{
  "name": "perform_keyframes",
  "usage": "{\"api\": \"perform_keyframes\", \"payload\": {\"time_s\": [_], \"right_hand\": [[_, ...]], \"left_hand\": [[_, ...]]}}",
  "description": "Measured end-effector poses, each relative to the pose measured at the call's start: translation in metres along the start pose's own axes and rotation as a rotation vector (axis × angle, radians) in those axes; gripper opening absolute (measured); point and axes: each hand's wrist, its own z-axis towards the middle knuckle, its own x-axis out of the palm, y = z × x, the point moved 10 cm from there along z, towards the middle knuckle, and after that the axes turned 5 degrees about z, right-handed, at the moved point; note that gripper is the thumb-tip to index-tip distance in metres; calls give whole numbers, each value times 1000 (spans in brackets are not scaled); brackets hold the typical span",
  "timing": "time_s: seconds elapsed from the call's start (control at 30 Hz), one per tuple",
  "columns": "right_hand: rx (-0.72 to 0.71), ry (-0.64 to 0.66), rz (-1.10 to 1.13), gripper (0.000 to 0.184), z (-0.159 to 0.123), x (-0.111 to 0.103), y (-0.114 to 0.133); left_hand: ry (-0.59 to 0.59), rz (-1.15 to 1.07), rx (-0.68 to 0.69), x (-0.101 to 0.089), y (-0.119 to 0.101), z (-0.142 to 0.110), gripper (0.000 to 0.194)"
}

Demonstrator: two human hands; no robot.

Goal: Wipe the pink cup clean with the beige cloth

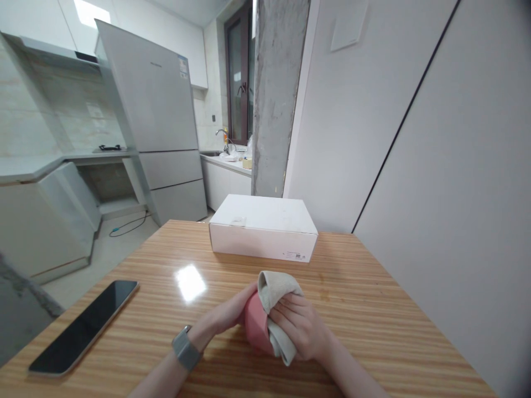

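My left hand (244, 303) wraps round the far left side of a pink bowl (256, 325), with most of its fingers hidden behind the bowl and the cloth. The bowl is tipped so that its opening faces right, low over the table. In my right hand (302, 326) is a light grey cloth (279, 284), pressed against the bowl's opening and draped over its rim. The folded cloth hides the inside of the bowl. A watch with a grey band (186, 348) is on my left wrist.
On the wood-grain table (357, 309) a white box (263, 226) stands beyond my hands. A black phone (85, 329) lies at the left. A white wall (448, 193) rises along the right side. Behind are a fridge (153, 105) and a kitchen counter (226, 161).
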Motion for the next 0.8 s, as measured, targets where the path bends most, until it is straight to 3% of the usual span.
{"api": "perform_keyframes", "payload": {"time_s": [0.2, 0.3, 0.4, 0.53, 0.67, 0.8], "right_hand": [[117, -29, 68, 35, -1, -2, -15], [274, -75, 133, 34, -6, -2, -32], [307, -166, 80, 36, -14, -9, -38], [150, -164, -112, 43, -11, -12, -21], [17, -81, -152, 39, 0, -4, -1], [-38, -45, -128, 36, 1, 2, 8]], "left_hand": [[30, 26, 116, 12, -16, 2, 24], [18, 53, 234, 19, -25, -2, 32], [102, 32, 272, 30, -25, -5, 37], [256, -105, 109, 43, -10, 0, 45], [192, -240, -14, 34, 1, 6, 51], [181, -179, -113, 29, 14, 6, 50]]}}
